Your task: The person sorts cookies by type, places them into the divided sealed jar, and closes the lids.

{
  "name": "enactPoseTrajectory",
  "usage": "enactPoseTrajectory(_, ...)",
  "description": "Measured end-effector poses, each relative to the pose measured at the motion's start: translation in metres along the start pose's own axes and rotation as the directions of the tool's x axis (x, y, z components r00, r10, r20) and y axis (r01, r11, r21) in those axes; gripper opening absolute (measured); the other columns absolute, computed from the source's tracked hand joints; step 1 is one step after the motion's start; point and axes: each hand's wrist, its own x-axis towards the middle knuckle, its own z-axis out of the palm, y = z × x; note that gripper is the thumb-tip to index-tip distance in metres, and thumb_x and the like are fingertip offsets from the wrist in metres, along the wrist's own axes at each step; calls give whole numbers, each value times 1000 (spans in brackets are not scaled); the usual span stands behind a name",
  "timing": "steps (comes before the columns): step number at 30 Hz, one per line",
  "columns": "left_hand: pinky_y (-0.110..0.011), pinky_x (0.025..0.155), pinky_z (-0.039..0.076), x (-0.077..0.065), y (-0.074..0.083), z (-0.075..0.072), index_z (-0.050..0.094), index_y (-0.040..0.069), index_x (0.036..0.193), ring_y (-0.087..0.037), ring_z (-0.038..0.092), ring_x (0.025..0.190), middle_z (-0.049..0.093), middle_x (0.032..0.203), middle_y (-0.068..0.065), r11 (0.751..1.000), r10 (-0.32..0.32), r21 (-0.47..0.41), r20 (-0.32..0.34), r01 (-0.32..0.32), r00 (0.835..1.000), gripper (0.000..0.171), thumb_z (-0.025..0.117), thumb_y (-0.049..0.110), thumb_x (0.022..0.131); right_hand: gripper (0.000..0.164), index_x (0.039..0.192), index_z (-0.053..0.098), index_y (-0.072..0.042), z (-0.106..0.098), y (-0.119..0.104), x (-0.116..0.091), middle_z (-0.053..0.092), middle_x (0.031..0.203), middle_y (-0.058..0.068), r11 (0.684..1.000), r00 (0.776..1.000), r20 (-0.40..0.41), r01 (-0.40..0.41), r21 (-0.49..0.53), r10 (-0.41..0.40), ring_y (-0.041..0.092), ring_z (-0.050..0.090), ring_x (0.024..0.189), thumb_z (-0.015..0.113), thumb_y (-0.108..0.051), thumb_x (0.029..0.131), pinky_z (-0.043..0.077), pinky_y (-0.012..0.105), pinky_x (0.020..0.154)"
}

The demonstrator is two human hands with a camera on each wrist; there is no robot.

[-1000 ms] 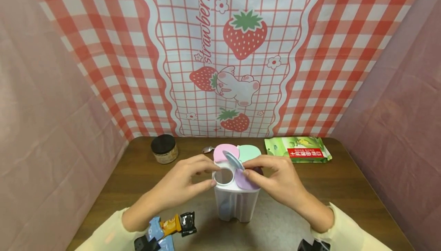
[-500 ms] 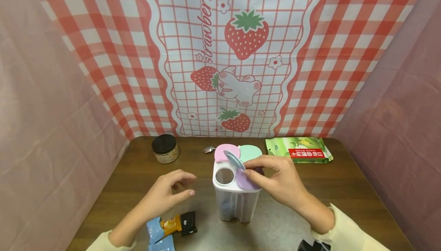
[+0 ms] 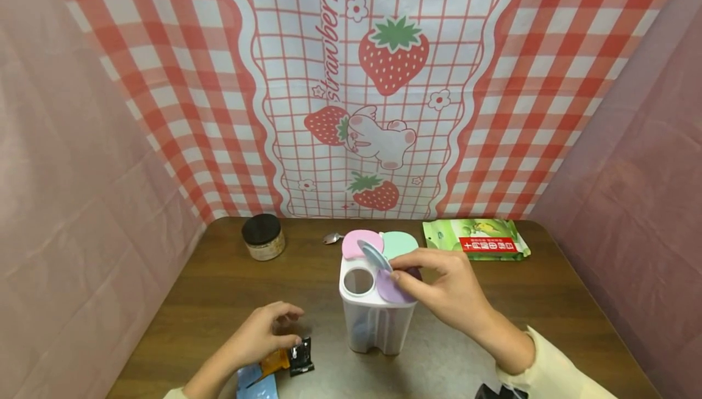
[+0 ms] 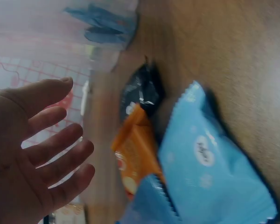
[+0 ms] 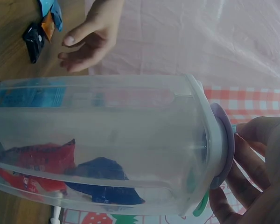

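Observation:
A clear container (image 3: pixel 378 329) with a white top stands upright on the table. My right hand (image 3: pixel 446 283) pinches its light blue flap lid (image 3: pixel 374 255), which is tilted up beside a round opening (image 3: pixel 359 281). The purple lid (image 3: pixel 392 288) lies flat under the right fingers. My left hand (image 3: pixel 265 335), fingers loosely spread and holding nothing, hovers over small snack packets: a black one (image 4: pixel 144 91), an orange one (image 4: pixel 137 154) and light blue ones (image 4: pixel 210 163). Through the container wall show a light blue packet (image 5: pixel 32 95), a red one (image 5: pixel 42 161) and a dark blue one (image 5: pixel 105 177).
Pink (image 3: pixel 362 243) and mint green (image 3: pixel 400 243) lids cover the container's far side. A black-lidded jar (image 3: pixel 263 237) stands at the back left, near a spoon (image 3: pixel 332 238). At the back right lies a green package (image 3: pixel 476 239). Pink cloth walls flank the table.
My left hand has moved away from the container's opening, leftward and down to the snack packets. My right hand keeps the light blue lid raised in the same place.

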Motion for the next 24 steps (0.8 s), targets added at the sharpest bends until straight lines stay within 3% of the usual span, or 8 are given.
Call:
enactPoseTrajectory(5, -34, 80, 55, -2, -8, 4, 72, 7, 117, -21, 65, 93, 73, 110, -6, 999, 4, 36, -2, -4, 1000, 45, 88, 27, 80, 19, 97, 81, -16, 0, 1, -1, 79, 90, -4, 1000, 1000, -1, 2, 3, -2, 7, 69, 75, 84, -3, 82, 54, 21, 66)
enactPoseTrajectory(15, -34, 84, 55, -1, -21, 12, 71, 8, 120, -21, 67, 100, 73, 114, -3, 999, -41, -26, 79, 43, 996, 47, 88, 28, 81, 19, 97, 81, -15, 0, 1, 0, 79, 89, -4, 1000, 1000, -5, 3, 4, -3, 6, 67, 73, 84, -3, 82, 53, 21, 63)
enactPoseTrajectory(24, -34, 85, 55, 0, -22, 17, 73, 9, 114, -18, 66, 98, 73, 108, 2, 998, -12, 64, 79, 7, 997, 43, 90, 24, 77, 19, 96, 81, -16, 0, 0, 0, 79, 90, -5, 1000, 1000, 0, 4, 1, -4, 6, 69, 75, 84, -3, 83, 54, 22, 66)
